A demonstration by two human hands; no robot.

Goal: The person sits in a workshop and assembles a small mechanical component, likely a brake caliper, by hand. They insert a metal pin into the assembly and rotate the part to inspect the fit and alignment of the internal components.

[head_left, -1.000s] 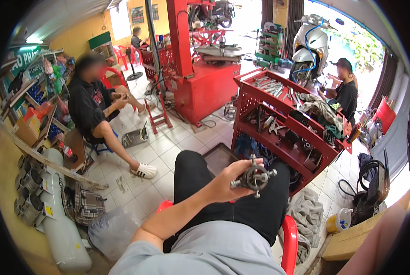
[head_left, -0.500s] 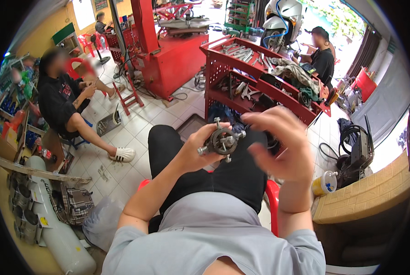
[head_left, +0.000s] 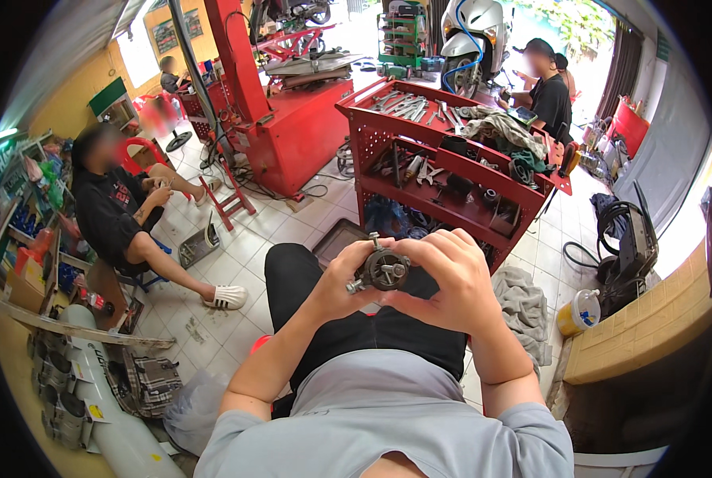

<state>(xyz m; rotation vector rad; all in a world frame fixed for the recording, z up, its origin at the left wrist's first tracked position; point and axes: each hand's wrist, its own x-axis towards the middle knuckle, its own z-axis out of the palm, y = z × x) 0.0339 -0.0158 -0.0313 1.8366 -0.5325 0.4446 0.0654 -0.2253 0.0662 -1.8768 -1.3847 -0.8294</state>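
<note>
My grip is two-handed — left hand (head_left: 342, 280) and right hand (head_left: 454, 280) both curled round one round, dark metal part with protruding bolts (head_left: 389, 270), above two black-trousered legs (head_left: 292, 279). Beyond, I count one shallow, dark rectangular tray (head_left: 332, 241), one red metal tool cart (head_left: 369, 147) — and one silver-white scooter (head_left: 466, 40).

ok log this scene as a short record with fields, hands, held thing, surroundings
left: bare left hand holding a round, dark metal part with protruding bolts
right: bare right hand curved at the part's right side, firmness of grip unclear
tools: silver metal wrenches atop a red metal cart
floor: crumpled grey cloth, on the right
nearby: seated co-worker in black clothing, at left
</note>
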